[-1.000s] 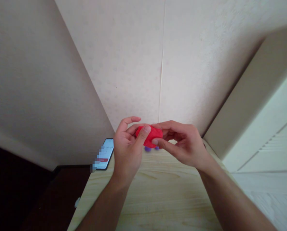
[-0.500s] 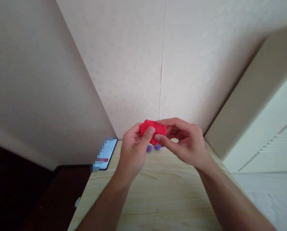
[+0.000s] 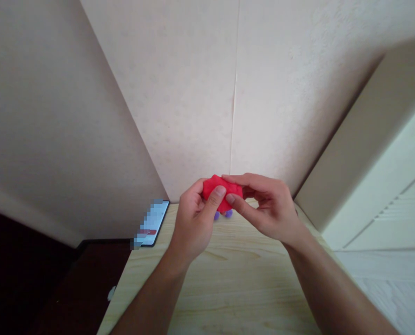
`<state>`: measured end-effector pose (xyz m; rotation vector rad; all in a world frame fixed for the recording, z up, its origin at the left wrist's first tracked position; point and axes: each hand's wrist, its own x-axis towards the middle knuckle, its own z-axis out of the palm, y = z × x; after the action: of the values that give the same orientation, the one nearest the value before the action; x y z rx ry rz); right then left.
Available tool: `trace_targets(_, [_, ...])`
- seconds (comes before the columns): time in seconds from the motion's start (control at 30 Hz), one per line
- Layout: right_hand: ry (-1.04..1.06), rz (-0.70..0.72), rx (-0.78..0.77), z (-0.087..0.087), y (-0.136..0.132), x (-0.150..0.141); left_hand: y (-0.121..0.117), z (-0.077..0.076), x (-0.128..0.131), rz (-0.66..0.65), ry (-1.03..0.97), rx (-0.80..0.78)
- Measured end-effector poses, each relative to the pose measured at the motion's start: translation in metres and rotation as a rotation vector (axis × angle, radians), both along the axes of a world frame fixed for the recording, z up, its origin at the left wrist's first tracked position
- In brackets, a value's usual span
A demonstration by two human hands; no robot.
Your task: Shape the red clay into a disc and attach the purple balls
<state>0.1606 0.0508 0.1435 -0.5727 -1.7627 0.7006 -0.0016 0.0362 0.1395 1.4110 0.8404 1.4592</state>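
A flattened lump of red modelling clay (image 3: 224,180) with an uneven edge is held up above the table, between my two hands. My left hand (image 3: 195,218) grips its left side, the thumb pressed on the near face and the fingers behind. On the right side, my right hand (image 3: 272,204) pinches the clay between thumb and fingertips; parts of those fingers are hidden behind it. Just below the clay, two small purple balls (image 3: 228,213) show on the tabletop, partly covered by the clay and my hands.
The light wood table (image 3: 228,279) meets a pale wall (image 3: 186,116) at its back. A phone or tablet (image 3: 156,225) with a lit, blurred screen lies at the table's back left corner. A cream cabinet (image 3: 374,195) stands along the right side.
Both hands and the clay have shifted very slightly right and down. The right fingertips lie a little further left over the clay's top edge. The clay's outline has changed slightly.
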Motion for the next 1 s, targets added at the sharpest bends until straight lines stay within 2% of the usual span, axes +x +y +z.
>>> trace_targets(0.5, [0.084, 0.132, -0.136, 0.0024, -0.0034, 0.0018, -0.0038, -0.0017, -0.0005, -0.086, 0.013, 0.012])
trace_targets(0.63, [0.023, 0.158, -0.15, 0.0047, -0.0041, 0.0039, -0.0054, -0.0009, -0.0001, -0.127, 0.002, 0.016])
trace_targets(0.87, [-0.022, 0.15, -0.134, 0.0091, -0.0064, 0.0068, -0.0075, 0.0004, -0.0017, -0.128, 0.07, 0.026])
trace_targets(1.0, [-0.053, 0.078, -0.069, 0.0104, -0.0054, 0.0079, -0.0089, -0.0001, -0.0023, -0.154, 0.129, 0.001])
